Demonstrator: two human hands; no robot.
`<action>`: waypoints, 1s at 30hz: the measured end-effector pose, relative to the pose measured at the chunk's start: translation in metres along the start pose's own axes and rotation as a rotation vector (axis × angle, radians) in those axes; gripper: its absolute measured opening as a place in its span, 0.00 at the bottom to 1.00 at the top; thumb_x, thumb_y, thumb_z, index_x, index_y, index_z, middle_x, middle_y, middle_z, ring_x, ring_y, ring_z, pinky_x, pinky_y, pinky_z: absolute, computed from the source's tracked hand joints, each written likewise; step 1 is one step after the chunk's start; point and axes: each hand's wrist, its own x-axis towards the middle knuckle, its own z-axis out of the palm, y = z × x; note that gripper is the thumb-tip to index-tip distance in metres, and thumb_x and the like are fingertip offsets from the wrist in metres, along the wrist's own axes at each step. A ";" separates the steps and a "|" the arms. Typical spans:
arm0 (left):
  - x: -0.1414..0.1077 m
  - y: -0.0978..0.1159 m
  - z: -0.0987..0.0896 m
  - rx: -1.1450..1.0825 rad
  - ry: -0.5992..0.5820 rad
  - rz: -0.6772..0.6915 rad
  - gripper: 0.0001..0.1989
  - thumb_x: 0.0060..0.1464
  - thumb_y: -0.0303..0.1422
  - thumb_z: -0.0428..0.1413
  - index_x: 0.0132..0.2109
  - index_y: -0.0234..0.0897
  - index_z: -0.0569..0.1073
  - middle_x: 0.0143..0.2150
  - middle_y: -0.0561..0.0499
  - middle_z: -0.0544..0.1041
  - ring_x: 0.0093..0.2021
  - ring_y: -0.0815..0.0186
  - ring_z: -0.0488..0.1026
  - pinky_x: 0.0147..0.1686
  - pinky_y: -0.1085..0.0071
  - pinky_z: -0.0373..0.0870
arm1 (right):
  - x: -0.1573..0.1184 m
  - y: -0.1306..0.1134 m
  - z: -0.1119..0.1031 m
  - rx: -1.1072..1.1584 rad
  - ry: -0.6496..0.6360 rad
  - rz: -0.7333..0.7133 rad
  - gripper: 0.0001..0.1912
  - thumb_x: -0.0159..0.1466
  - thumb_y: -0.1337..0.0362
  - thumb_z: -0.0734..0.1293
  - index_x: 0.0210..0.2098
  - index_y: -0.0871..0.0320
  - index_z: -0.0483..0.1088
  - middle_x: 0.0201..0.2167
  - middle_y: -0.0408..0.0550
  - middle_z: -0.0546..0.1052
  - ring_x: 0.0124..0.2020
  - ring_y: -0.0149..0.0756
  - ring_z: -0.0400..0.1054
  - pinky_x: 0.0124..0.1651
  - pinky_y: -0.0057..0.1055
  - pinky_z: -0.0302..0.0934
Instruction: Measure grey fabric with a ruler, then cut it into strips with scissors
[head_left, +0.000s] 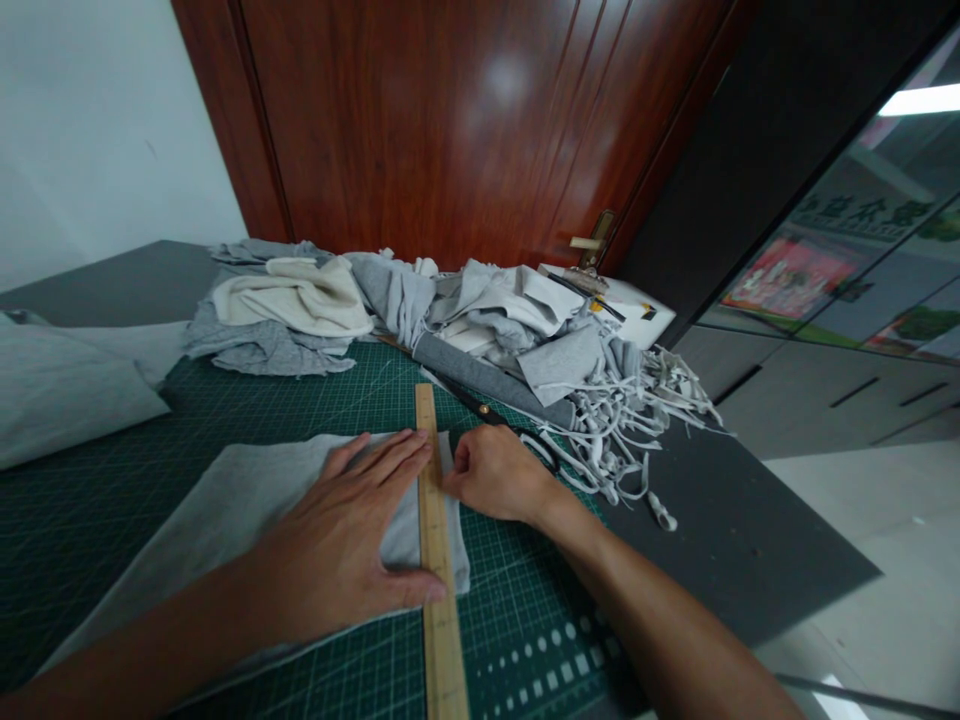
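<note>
Nearest in the head view is the left forearm (165, 632), which leads to the left hand (337, 545). Its grip is spread flat, with fingertips and thumb on the ruler (433, 530), probably because soft cloth slides easily beneath a stiff edge. The pale grey cloth (247, 490) lies on the green mat (384, 385), under this hand, and the ruler crosses it near its right end, so that a narrow margin shows. At this margin the right hand (495, 472) is curled; whether its grip pinches something, I cannot tell. The ruler is straight, thin, light wood with dark marks; the mat is smooth and gridded. Just behind the right hand lie black scissors (484, 409). Farther on the counter (724, 525) are a crumpled pile (487, 300) of fabric, a smooth grey roll (487, 374) and tangled, cord-like strips (615, 450).
</note>
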 end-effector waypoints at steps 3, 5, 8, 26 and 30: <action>0.000 0.000 0.001 0.008 -0.008 0.002 0.61 0.49 0.70 0.61 0.79 0.38 0.58 0.81 0.36 0.58 0.79 0.38 0.57 0.78 0.38 0.46 | 0.000 0.000 0.001 -0.002 -0.002 0.002 0.10 0.64 0.62 0.71 0.33 0.60 0.85 0.33 0.56 0.88 0.35 0.44 0.82 0.35 0.31 0.63; -0.001 -0.001 0.002 0.019 -0.007 0.006 0.61 0.49 0.70 0.61 0.79 0.37 0.58 0.81 0.35 0.57 0.80 0.38 0.56 0.78 0.38 0.46 | 0.001 0.001 0.002 -0.002 0.000 0.000 0.10 0.64 0.62 0.71 0.34 0.60 0.85 0.33 0.56 0.88 0.36 0.44 0.83 0.36 0.31 0.63; -0.001 -0.003 0.005 0.016 0.010 0.020 0.61 0.50 0.70 0.61 0.79 0.38 0.57 0.81 0.36 0.57 0.80 0.38 0.56 0.78 0.38 0.45 | 0.001 0.001 0.002 -0.003 0.000 -0.004 0.11 0.64 0.62 0.71 0.34 0.60 0.85 0.34 0.57 0.88 0.38 0.46 0.83 0.36 0.31 0.63; 0.000 0.001 0.000 0.011 -0.041 -0.015 0.62 0.49 0.71 0.60 0.79 0.36 0.58 0.81 0.35 0.56 0.80 0.38 0.54 0.79 0.37 0.43 | 0.002 0.007 -0.006 0.097 -0.067 -0.020 0.06 0.63 0.67 0.72 0.31 0.60 0.81 0.29 0.50 0.84 0.29 0.35 0.76 0.31 0.27 0.59; 0.000 0.001 0.000 0.006 -0.049 -0.021 0.62 0.49 0.69 0.62 0.79 0.36 0.57 0.81 0.35 0.56 0.81 0.38 0.53 0.79 0.36 0.42 | 0.001 0.011 -0.013 0.157 -0.108 -0.030 0.03 0.64 0.68 0.72 0.34 0.60 0.80 0.29 0.45 0.82 0.27 0.31 0.72 0.30 0.25 0.58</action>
